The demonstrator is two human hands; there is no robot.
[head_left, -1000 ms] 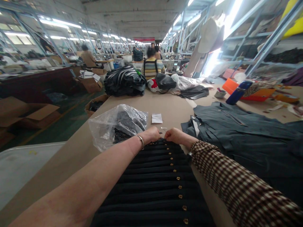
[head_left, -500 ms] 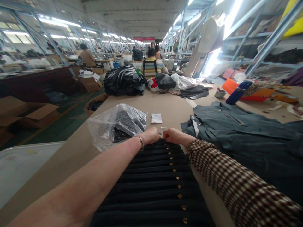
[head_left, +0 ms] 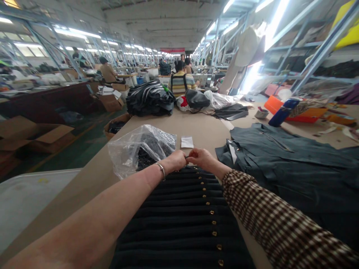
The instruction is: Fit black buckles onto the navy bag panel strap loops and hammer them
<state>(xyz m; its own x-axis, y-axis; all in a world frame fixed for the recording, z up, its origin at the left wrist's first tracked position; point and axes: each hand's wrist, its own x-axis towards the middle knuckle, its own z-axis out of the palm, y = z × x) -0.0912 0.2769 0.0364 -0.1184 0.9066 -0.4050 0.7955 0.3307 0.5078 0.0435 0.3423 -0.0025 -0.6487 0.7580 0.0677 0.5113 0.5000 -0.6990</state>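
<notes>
Contact replaces the gap: right hand [head_left: 202, 157] meets left hand [head_left: 176, 160], both grips narrow on a small dark piece [head_left: 187, 157], apparently worked two-handed.

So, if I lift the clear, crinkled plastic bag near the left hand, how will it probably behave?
The clear, crinkled plastic bag would probably be floppy, since its thin film lies in loose folds. It may feel slippery, as it looks glossy. The dark pieces at its right would likely make that side hang lower.
</notes>
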